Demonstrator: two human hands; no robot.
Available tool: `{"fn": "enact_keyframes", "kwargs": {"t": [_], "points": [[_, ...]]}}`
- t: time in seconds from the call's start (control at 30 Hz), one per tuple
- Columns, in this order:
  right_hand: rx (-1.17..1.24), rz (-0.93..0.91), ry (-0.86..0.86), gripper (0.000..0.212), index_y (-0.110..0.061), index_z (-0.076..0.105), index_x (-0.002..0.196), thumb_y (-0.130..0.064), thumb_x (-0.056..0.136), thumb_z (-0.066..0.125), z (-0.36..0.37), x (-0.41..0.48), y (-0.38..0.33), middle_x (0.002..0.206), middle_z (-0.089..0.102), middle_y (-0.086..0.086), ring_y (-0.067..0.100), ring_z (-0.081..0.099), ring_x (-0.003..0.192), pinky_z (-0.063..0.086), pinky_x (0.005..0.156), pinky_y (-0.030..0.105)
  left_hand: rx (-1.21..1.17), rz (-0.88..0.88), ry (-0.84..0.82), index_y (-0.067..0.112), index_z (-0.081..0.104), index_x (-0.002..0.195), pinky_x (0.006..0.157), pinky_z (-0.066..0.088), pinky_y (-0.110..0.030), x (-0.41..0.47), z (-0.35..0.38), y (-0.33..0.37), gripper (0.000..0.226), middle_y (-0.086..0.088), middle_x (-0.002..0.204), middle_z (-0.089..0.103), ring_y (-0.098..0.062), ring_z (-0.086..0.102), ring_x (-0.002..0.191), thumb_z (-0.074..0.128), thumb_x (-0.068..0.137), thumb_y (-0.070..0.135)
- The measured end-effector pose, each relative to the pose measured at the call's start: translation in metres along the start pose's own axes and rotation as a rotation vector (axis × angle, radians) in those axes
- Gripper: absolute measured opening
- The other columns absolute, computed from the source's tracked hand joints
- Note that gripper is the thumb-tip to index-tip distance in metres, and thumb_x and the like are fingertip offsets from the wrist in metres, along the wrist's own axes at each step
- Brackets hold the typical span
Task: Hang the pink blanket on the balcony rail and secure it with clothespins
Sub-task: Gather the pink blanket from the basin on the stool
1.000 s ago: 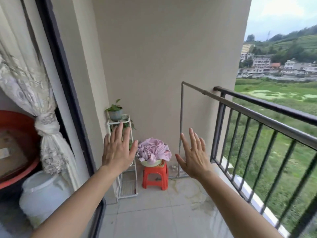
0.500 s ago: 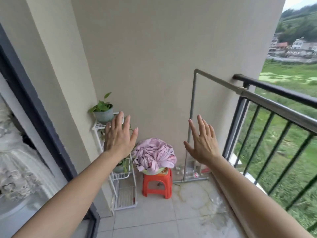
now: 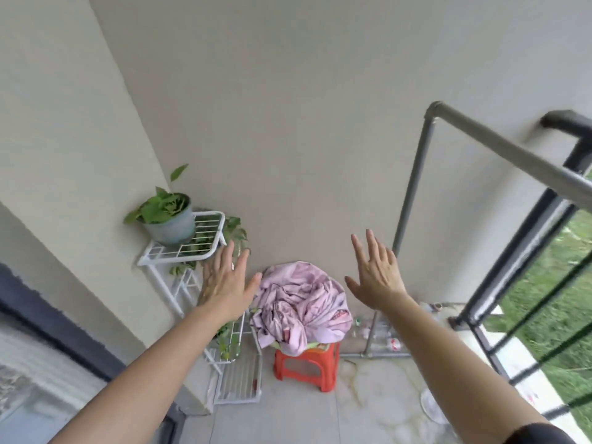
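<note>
Both hands are spread flat and empty, the left hand [image 3: 226, 285] and right hand [image 3: 376, 277] flanking the pink blanket [image 3: 299, 307], bunched in a basin on a red stool [image 3: 307, 368] just beyond them. It looks soft, limp, possibly damp and heavy; gather it by an edge. A white plant rack [image 3: 189, 248] crowds the left hand; the grey rail [image 3: 499, 149] stands right of the right hand. No clothespins visible.

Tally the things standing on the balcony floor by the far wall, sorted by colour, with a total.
Pink: 1, the blanket heaped in a basin
Red: 1, the stool under it
White: 1, the wire plant rack
Grey: 1, the flowerpot on the rack
Total: 4
</note>
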State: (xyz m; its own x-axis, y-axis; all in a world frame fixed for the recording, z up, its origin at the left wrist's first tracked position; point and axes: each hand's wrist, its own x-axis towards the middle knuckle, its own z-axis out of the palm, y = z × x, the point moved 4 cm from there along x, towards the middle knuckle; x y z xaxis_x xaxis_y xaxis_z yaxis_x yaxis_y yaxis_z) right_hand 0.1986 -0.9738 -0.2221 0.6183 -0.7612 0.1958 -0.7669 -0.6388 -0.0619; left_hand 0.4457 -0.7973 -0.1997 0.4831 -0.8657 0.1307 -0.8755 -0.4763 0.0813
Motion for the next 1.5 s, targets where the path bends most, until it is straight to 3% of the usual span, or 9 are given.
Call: {"fn": "enact_keyframes", "kwargs": {"t": [0.57,0.77,0.87,1.07,1.17,1.23,1.33,1.4,1.5], "points": [[-0.009,-0.072,-0.444,0.106,-0.02,0.013,0.158,-0.055,0.074,0.067,0.255,0.188,-0.028,0.161,0.019,0.018,0.036,0.028,0.145,0.031,0.114,0.049,-0.261,-0.091,-0.579,0.025,0.027,0.151,0.118,0.023,-0.047,0.2,0.29,-0.042,0.063,-0.006,0.164,0.004,-0.028,0.01,0.15,0.04,0.097,0.054],[0.057,-0.126,-0.596,0.108,-0.015,0.028,0.154,-0.056,0.066,0.077,0.388,0.192,-0.045,0.157,0.029,0.021,0.038,0.041,0.139,0.04,0.108,0.053,-0.426,-0.362,-0.789,0.012,0.035,0.145,0.112,0.031,-0.044,0.203,0.411,-0.054,0.063,-0.012,0.159,0.023,-0.032,0.028,0.143,0.044,0.097,0.051],[0.032,-0.173,-0.627,0.112,-0.015,0.027,0.155,-0.059,0.066,0.078,0.457,0.185,-0.049,0.158,0.025,0.022,0.04,0.033,0.143,0.031,0.112,0.054,-0.491,-0.568,-0.807,0.014,0.022,0.154,0.112,0.033,-0.045,0.196,0.471,-0.058,0.081,-0.016,0.155,0.033,-0.036,0.036,0.138,0.048,0.092,0.059],[-0.039,-0.227,-0.753,0.117,-0.02,-0.014,0.156,-0.068,0.078,0.06,0.545,0.158,-0.048,0.158,-0.028,0.017,0.035,-0.026,0.146,-0.019,0.116,0.051,-0.497,-0.826,-0.781,0.014,-0.001,0.156,0.112,0.031,-0.048,0.171,0.534,-0.041,0.129,-0.013,0.162,0.015,-0.035,0.024,0.145,0.062,0.066,0.082],[-0.117,-0.247,-0.717,0.113,-0.018,-0.01,0.156,-0.066,0.081,0.058,0.563,0.152,-0.04,0.162,-0.011,0.022,0.039,-0.01,0.15,-0.007,0.12,0.055,-0.385,-0.85,-0.816,0.013,-0.003,0.155,0.111,0.032,-0.051,0.161,0.551,-0.033,0.137,-0.011,0.162,0.009,-0.036,0.017,0.146,0.076,0.059,0.072],[-0.234,-0.306,-0.73,0.108,-0.014,-0.009,0.156,-0.049,0.083,0.062,0.569,0.155,-0.035,0.16,0.014,0.025,0.042,0.013,0.148,0.007,0.121,0.055,-0.287,-0.736,-0.754,0.009,0.008,0.153,0.101,0.043,-0.05,0.161,0.557,-0.033,0.114,-0.019,0.153,0.024,-0.042,0.035,0.136,0.081,0.071,0.039],[-0.234,-0.346,-0.677,0.095,-0.003,0.029,0.15,-0.022,0.07,0.076,0.568,0.17,-0.033,0.118,0.062,0.017,0.038,0.057,0.11,0.037,0.107,0.052,-0.251,-0.657,-0.595,0.012,0.027,0.146,0.077,0.054,-0.048,0.168,0.551,-0.048,0.079,-0.016,0.137,0.047,-0.04,0.059,0.105,0.067,0.077,0.004],[-0.138,-0.253,-0.635,0.062,-0.005,0.062,0.118,-0.016,0.06,0.08,0.559,0.186,-0.027,0.089,0.07,0.012,0.032,0.066,0.086,0.046,0.096,0.047,-0.275,-0.701,-0.504,0.015,0.037,0.137,0.073,0.051,-0.046,0.176,0.535,-0.06,0.063,-0.013,0.136,0.05,-0.039,0.061,0.103,0.062,0.08,0.003],[0.095,-0.048,-0.566,0.022,-0.009,0.064,0.076,-0.023,0.06,0.072,0.523,0.213,-0.017,0.062,0.063,0.009,0.03,0.063,0.06,0.052,0.073,0.039,-0.285,-0.75,-0.349,0.014,0.046,0.131,0.077,0.049,-0.047,0.196,0.503,-0.075,0.055,-0.014,0.131,0.057,-0.039,0.058,0.111,0.06,0.08,0.0]]}}
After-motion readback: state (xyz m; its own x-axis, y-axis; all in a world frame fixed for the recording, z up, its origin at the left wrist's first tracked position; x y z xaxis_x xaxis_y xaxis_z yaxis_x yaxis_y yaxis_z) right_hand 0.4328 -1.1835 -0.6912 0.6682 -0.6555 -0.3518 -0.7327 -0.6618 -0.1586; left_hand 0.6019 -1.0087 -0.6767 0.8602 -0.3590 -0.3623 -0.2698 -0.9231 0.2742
